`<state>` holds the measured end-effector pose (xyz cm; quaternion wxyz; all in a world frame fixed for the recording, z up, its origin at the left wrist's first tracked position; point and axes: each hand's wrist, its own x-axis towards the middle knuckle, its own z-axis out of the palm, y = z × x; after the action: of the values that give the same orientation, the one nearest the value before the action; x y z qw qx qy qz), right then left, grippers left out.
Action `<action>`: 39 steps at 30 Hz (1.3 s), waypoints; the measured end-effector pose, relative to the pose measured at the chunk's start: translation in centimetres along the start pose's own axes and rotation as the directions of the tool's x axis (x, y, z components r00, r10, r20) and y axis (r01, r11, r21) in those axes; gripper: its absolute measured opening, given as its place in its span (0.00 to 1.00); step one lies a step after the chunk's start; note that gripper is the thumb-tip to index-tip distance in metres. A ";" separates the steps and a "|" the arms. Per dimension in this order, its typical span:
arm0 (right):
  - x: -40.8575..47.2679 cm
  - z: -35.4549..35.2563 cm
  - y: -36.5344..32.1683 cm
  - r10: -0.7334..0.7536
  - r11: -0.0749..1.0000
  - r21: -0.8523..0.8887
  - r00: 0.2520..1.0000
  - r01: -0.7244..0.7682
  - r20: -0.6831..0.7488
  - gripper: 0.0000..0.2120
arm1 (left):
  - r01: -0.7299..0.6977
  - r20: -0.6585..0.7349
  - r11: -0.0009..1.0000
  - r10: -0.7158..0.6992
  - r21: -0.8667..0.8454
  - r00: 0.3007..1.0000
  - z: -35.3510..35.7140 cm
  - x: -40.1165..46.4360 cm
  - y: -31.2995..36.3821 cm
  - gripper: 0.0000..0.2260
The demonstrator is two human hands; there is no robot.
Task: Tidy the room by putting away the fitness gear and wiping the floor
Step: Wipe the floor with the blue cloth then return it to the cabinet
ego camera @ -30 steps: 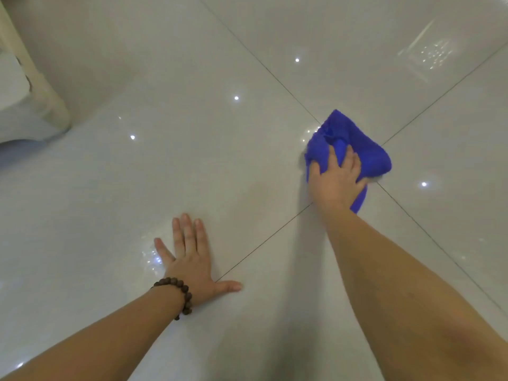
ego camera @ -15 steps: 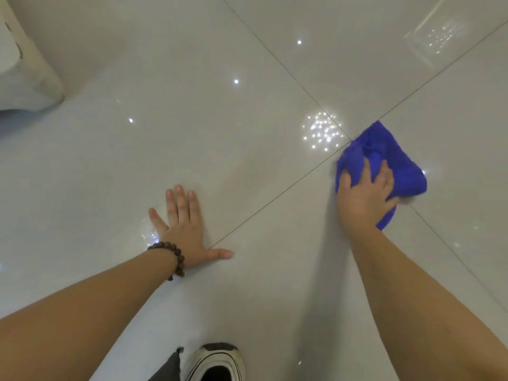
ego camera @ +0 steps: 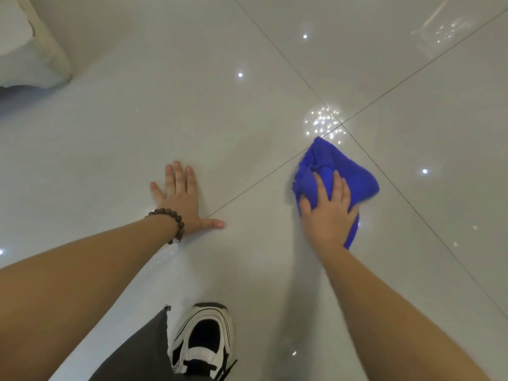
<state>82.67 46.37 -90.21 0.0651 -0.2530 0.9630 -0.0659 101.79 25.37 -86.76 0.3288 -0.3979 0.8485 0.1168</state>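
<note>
A crumpled blue cloth [ego camera: 335,166] lies on the glossy white tiled floor [ego camera: 220,119], just below the crossing of two grout lines. My right hand [ego camera: 328,213] presses flat on the near part of the cloth, fingers spread and straight over it. Flat on the floor to the left, my left hand [ego camera: 181,199] has its fingers together and thumb stretched out toward the right. A brown bead bracelet [ego camera: 171,222] sits on that wrist. No fitness gear is in view.
A cream-white furniture base [ego camera: 33,50] stands on the floor at the top left. My black-and-white sneaker [ego camera: 203,339] and a dark trouser leg [ego camera: 137,353] are at the bottom middle. Ceiling lights reflect off the tiles.
My right hand has dragged the blue cloth back toward me and slightly left across the grout crossing. The view has tilted down, bringing my shoe and trouser leg in. My left hand stays planted.
</note>
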 end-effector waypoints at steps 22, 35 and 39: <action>-19.6 3.9 -17.0 -0.834 0.546 0.088 0.531 0.833 0.150 0.29 | 0.194 -0.103 0.979 -0.201 -0.066 0.974 7.4 -12.8 -17.3 0.48; -14.2 4.7 -23.0 -0.412 0.908 0.063 0.911 0.413 -0.037 0.27 | 0.107 -0.039 0.983 -0.114 -0.148 0.993 10.4 -12.2 -22.0 0.68; -16.4 5.3 -25.1 -0.918 0.384 0.097 0.367 0.918 0.150 0.28 | 0.112 -0.004 0.983 -0.114 -0.145 0.993 10.1 -10.4 -22.4 0.69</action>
<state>109.65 32.34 -89.90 0.1032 -0.7499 0.6501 -0.0667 128.21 21.51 -86.15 0.3000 -0.4688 0.8159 0.1565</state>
